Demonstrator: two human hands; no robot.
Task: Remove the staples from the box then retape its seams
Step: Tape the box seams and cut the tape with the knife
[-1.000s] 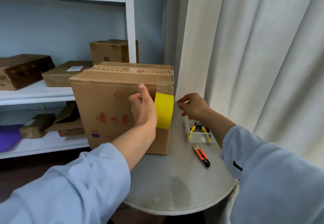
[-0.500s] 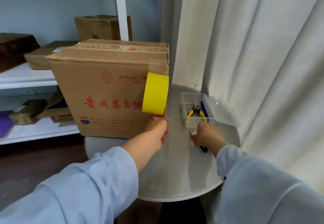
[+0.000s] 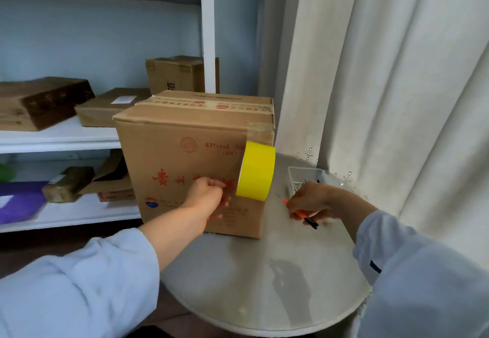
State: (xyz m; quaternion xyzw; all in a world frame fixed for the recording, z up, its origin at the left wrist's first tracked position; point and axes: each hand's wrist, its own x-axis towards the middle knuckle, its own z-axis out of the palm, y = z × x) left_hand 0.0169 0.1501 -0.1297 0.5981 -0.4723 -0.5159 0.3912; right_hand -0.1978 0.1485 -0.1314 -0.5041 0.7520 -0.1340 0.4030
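Observation:
A brown cardboard box (image 3: 185,136) with red print stands on the round grey table (image 3: 264,279), clear tape running along its top seam. A yellow tape roll (image 3: 258,171) hangs at the box's front right corner from a strip stuck to the upper edge. My left hand (image 3: 209,197) lies against the box's front face just left of the roll, fingers loosely curled and holding nothing. To the right of the box, just above the table, my right hand (image 3: 315,200) grips an orange and black utility knife (image 3: 308,220).
A clear plastic tray (image 3: 304,176) with small metal bits sits behind my right hand. White curtains (image 3: 383,86) hang close on the right. White shelves (image 3: 66,139) on the left carry several cardboard boxes. The table's front edge is near me.
My right hand picked the utility knife up off the table. My left hand let go of the roll, dropped, then rose to the box front. The roll now hangs by its strip.

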